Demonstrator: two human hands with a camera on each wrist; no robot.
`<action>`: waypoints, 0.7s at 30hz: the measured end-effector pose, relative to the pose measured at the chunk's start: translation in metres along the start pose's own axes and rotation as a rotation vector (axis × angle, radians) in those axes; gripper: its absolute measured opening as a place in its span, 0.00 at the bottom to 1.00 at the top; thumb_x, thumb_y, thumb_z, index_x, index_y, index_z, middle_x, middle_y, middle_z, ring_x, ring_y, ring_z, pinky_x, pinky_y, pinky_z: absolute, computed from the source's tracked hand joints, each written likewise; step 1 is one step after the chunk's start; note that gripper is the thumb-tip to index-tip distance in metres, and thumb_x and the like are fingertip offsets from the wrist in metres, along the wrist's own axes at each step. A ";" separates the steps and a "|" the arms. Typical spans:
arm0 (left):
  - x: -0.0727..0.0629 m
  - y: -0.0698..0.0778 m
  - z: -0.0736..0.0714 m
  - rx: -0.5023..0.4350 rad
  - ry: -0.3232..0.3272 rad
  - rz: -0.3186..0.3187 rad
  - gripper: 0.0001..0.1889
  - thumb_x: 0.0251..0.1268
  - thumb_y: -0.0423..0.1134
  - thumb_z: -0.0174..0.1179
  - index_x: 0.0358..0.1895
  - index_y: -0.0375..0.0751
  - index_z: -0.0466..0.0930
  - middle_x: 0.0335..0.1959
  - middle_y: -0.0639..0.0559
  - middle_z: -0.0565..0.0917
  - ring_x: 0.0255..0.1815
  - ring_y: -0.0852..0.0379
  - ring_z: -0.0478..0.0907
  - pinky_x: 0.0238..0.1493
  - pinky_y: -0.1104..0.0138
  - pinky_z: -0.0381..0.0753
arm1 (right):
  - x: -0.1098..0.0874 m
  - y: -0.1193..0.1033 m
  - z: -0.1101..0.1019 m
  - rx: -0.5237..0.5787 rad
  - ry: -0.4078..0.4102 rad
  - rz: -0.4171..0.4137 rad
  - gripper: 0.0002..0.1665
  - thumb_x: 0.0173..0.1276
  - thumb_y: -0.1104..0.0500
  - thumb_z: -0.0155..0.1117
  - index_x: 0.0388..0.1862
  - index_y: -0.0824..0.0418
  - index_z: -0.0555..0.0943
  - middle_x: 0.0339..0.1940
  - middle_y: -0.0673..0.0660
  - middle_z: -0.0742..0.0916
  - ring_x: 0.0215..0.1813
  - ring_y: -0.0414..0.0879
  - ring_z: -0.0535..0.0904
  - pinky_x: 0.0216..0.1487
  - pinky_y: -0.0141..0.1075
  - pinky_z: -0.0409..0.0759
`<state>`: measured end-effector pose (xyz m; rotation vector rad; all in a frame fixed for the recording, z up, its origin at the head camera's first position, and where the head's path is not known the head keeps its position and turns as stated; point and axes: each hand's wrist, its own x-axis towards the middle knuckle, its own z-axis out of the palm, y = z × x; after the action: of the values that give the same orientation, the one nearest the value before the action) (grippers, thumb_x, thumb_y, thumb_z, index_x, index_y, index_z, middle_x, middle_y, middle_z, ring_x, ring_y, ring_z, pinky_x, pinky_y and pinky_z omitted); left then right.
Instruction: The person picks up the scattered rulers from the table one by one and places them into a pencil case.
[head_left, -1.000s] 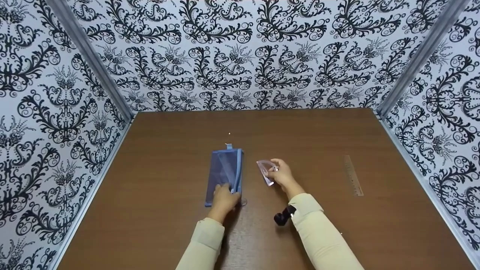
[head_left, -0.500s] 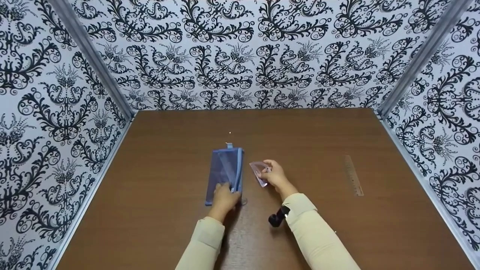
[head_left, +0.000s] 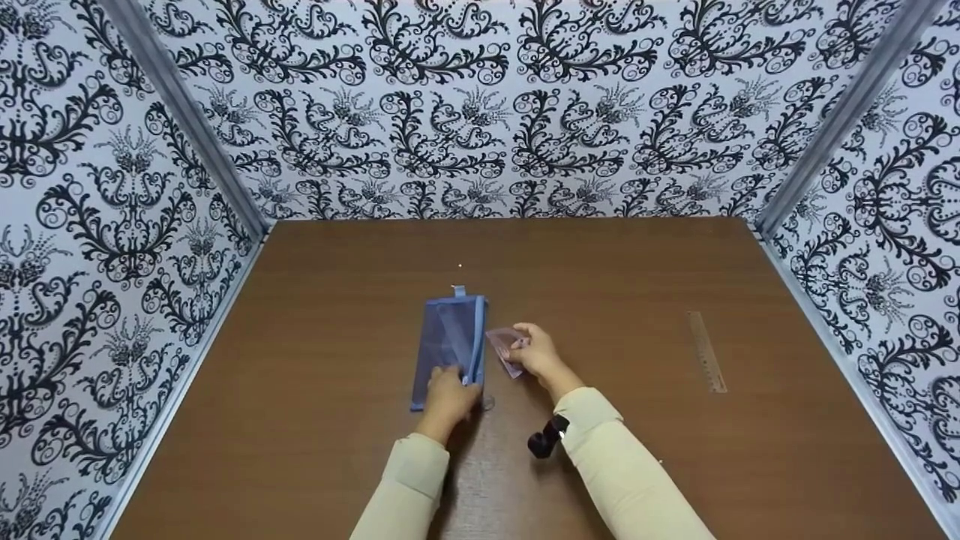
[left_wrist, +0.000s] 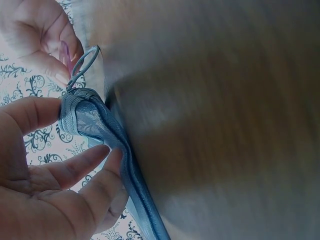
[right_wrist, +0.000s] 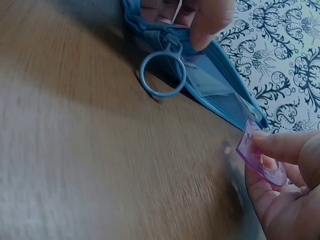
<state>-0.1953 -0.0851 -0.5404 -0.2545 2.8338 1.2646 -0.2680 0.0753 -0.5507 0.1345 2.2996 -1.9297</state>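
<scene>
A blue mesh zip pouch (head_left: 435, 330) lies on the table, its zipper side facing right. My left hand (head_left: 448, 397) grips the pouch's near end. In the right wrist view, the zipper gapes and something clear (right_wrist: 210, 82) shows inside; its kind cannot be told. A round ring pull (right_wrist: 162, 94) hangs from the zipper slider. Just right of the pouch, my right hand (head_left: 540, 358) pinches a clear pink protractor (right_wrist: 250, 150) between thumb and fingers. One corner of the protractor is close to the pouch's opening; whether they touch cannot be told.
A clear ruler (head_left: 707, 352) lies at the right of the brown table (head_left: 315, 337). Patterned walls (head_left: 480, 112) with grey corner posts stand behind and at both sides. A black wrist camera (head_left: 546, 439) sticks out from the right sleeve.
My right hand has moved left with the protractor, up beside the pouch's zipper edge. The left hand and the pouch have stayed in place.
</scene>
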 end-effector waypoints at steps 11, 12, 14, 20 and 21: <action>0.001 0.002 0.001 -0.003 -0.013 -0.018 0.25 0.54 0.37 0.64 0.55 0.28 0.77 0.49 0.33 0.72 0.54 0.35 0.71 0.55 0.49 0.73 | -0.003 0.000 0.007 -0.051 -0.024 -0.044 0.34 0.49 0.80 0.62 0.59 0.77 0.70 0.24 0.52 0.77 0.28 0.38 0.72 0.28 0.26 0.72; 0.001 0.002 0.001 -0.003 -0.012 -0.020 0.25 0.54 0.37 0.64 0.56 0.28 0.77 0.49 0.33 0.72 0.55 0.35 0.71 0.55 0.49 0.73 | -0.003 0.000 0.008 -0.061 -0.024 -0.047 0.34 0.48 0.80 0.61 0.59 0.77 0.70 0.24 0.51 0.77 0.28 0.38 0.72 0.28 0.25 0.71; 0.001 0.002 0.001 -0.004 -0.010 -0.022 0.26 0.54 0.37 0.64 0.56 0.27 0.76 0.49 0.33 0.72 0.54 0.35 0.72 0.55 0.49 0.73 | -0.003 0.001 0.010 -0.065 -0.030 -0.046 0.34 0.47 0.80 0.60 0.59 0.77 0.70 0.25 0.51 0.76 0.28 0.38 0.72 0.28 0.25 0.71; 0.000 0.001 0.000 0.008 -0.018 -0.023 0.25 0.54 0.38 0.64 0.56 0.27 0.76 0.50 0.33 0.72 0.54 0.35 0.72 0.55 0.49 0.73 | -0.006 0.000 0.016 0.005 -0.076 -0.019 0.35 0.49 0.83 0.60 0.61 0.79 0.68 0.24 0.53 0.76 0.26 0.38 0.72 0.27 0.26 0.72; 0.000 0.001 0.000 0.011 -0.021 -0.023 0.25 0.55 0.38 0.63 0.56 0.27 0.76 0.50 0.33 0.72 0.54 0.35 0.71 0.55 0.48 0.73 | -0.006 -0.001 0.016 0.010 -0.083 -0.019 0.36 0.49 0.83 0.60 0.61 0.79 0.68 0.23 0.54 0.77 0.25 0.38 0.72 0.26 0.26 0.73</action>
<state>-0.1952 -0.0842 -0.5396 -0.2704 2.8109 1.2399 -0.2611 0.0592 -0.5515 0.0330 2.2458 -1.9182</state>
